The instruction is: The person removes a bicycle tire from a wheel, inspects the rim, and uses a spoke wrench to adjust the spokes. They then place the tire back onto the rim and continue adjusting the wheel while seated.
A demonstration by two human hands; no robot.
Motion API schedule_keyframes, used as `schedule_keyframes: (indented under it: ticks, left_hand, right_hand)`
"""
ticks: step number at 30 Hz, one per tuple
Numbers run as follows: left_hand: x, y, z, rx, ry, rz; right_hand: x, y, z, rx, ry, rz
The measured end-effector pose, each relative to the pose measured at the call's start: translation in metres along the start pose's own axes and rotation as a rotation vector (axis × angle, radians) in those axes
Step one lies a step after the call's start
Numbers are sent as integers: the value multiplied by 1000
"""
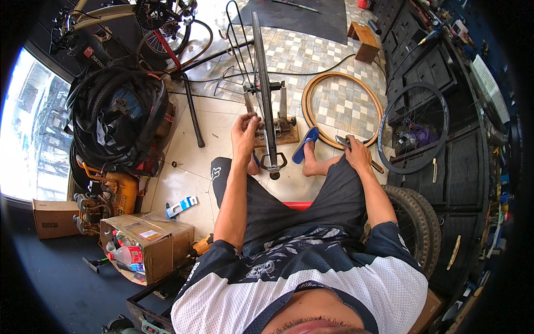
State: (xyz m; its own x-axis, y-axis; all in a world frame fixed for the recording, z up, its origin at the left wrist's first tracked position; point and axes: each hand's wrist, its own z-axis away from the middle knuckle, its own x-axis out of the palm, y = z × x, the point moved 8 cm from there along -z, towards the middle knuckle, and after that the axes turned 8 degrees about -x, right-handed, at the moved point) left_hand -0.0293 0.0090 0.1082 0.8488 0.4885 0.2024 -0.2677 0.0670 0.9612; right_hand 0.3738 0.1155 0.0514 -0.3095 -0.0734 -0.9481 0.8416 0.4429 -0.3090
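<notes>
A bicycle wheel (260,61) stands upright and edge-on in a metal truing stand (282,103) between my knees. The stand sits on a wooden base (289,136). My left hand (243,136) is raised at the wheel's left side, thumb and fingertips pinched together by the spokes; what they pinch, if anything, is hidden. My right hand (357,156) rests by my right knee, its fingers closed on a small grey metal tool (343,141) that sticks out past them. The tool's exact kind is too small to tell.
Two tan tires (305,103) lie on the tiled floor, right of the stand. A spoked wheel (385,133) leans against black drawers (423,192). On the left are piled black tires (83,119), an orange compressor (123,192) and a cardboard box (173,239). A repair-stand leg (193,111) crosses the floor.
</notes>
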Motion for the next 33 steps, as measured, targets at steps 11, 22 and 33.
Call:
schedule_keyframes:
  ticks: [11,22,33]
  left_hand:
    - [-18,-116,13,-253,-11,-165]
    - [-11,-94,-2,-212,-53,-281]
    - [8,-51,1,-137,-92,-197]
  right_hand:
    - [4,4,-1,-2,-5,13]
    - [3,2,-1,2,-6,7]
    - [3,2,-1,1,2,7]
